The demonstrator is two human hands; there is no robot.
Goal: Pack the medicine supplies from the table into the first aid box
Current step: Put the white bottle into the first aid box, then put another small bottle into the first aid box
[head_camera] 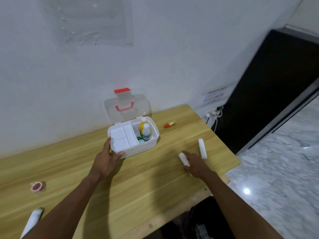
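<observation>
The white first aid box (pixel 151 144) stands open on the wooden table (pixel 141 195), its clear lid (pixel 126 107) upright against the wall. Inside it are a white tray (pixel 123 138), a yellow bottle (pixel 142 124) and a white bottle (pixel 146 133). My left hand (pixel 107 159) grips the box's front left corner. My right hand (pixel 195 163) lies on the table with its fingers around a white gauze roll (pixel 183 159). A second white roll (pixel 202 148) lies just to the right of that hand.
A small orange and yellow tube (pixel 169 124) lies right of the box near the wall. A red tape roll (pixel 38 186) and a white tube (pixel 32 221) lie at the table's left front. The table's right edge drops to a marble floor (pixel 279 169).
</observation>
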